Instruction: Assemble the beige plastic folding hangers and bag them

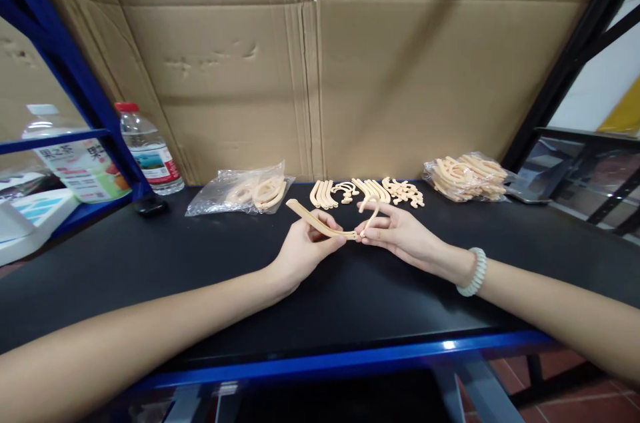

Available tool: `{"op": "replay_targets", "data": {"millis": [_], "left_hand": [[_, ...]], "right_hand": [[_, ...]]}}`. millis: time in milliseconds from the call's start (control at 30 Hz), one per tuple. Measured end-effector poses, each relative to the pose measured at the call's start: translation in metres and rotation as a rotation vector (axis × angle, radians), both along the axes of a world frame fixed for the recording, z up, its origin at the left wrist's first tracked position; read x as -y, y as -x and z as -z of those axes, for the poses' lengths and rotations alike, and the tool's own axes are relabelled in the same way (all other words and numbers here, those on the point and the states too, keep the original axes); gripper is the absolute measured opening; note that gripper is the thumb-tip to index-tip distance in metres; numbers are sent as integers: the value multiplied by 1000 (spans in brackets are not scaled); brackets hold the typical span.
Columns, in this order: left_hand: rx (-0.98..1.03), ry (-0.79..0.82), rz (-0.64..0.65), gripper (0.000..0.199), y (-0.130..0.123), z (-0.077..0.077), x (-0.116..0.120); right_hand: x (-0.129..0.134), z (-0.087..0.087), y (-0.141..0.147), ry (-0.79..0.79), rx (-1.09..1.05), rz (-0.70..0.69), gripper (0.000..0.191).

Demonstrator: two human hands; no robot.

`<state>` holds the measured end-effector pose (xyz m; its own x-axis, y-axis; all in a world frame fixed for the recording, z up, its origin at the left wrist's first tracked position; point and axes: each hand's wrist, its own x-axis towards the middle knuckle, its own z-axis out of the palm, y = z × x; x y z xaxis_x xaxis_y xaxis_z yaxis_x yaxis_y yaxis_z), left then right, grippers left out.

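Cardboard panel (pixel 425 63): tan, creased, upright behind the work surface; no printing legible.
Black tabletop (pixel 350 303): dark surface with a blue front edge, beneath both hands.
White-capped bottle (pixel 75 163): far left, behind a blue rail; its pale label carries Chinese characters that appear to read "果之茶", with a larger "果" partly in view; smaller print illegible.
Red-capped bottle (pixel 150 156): clear, to the right of the first; label in blue, white and red, its lettering too small to read.
Left hand (pixel 305 243): thumb and fingers closed in a pinch near the lower end of the long curved piece.
Right hand (pixel 400 230): thumb and fingertips gripping the hooked piece.
Clear bag (pixel 215 193): lies at the back left, holding rounded tan parts; no label visible.
Bagged bundle (pixel 467 176): tan parts in clear film, back right; no legible writing.
Loose parts (pixel 325 194): curved strips, thin arcs and small knobbed pieces, laid out between the bags.
Long curved piece (pixel 313 220): tan, above the tabletop, slanting up to the left from the fingers.
Hooked piece (pixel 374 210): slender, tan, its lower end at the tip of the long curved piece.
Bracelet (pixel 473 272): pale green beads, right wrist.
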<state>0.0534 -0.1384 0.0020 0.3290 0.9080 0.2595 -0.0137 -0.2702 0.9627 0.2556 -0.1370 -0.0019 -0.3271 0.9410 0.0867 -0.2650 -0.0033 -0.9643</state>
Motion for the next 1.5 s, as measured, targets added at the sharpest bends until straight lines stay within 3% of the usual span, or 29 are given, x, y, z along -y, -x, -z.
{"op": "replay_targets", "data": {"millis": [167,533,1233,1500], "left_hand": [[-12,-20,5,22,1,1,0],[-27,-41,71,21,-1,2,1],[-115,-137,48,20,-3,2,6],[-136,-139,51,21,-4,2,6]], "right_hand": [[1,2,0,-6,75,5,22],[-1,0,-5,1,117,-178,24],[6,-9,2,25,229,-186,32],[5,-6,0,21,230,-177,30]]}}
